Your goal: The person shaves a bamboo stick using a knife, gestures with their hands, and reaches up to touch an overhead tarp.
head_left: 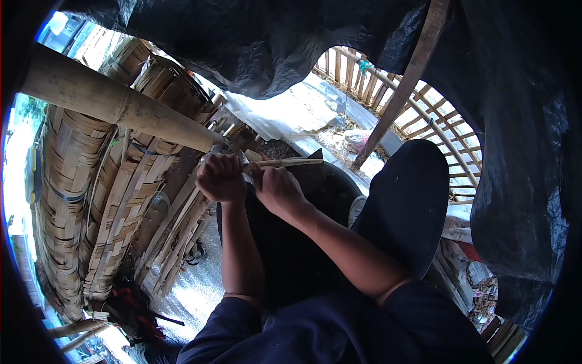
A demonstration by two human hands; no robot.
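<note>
My left hand [222, 178] is closed in a fist near the lower end of a thick bamboo pole [124, 100]. What it grips is mostly hidden, though a small shiny bit shows at its knuckles. Right beside it, my right hand [278, 190] is closed around a thin bamboo stick [294, 162]. The stick's free end points to the right, above my lap. Both hands are held in front of my dark-clothed knees.
Rolled woven bamboo mats [70, 200] stand on the left, with loose bamboo slats [176, 242] beside them. Black plastic sheeting [515, 145] hangs above and right. A slanting wooden post [403, 85] crosses before a bamboo lattice [451, 130].
</note>
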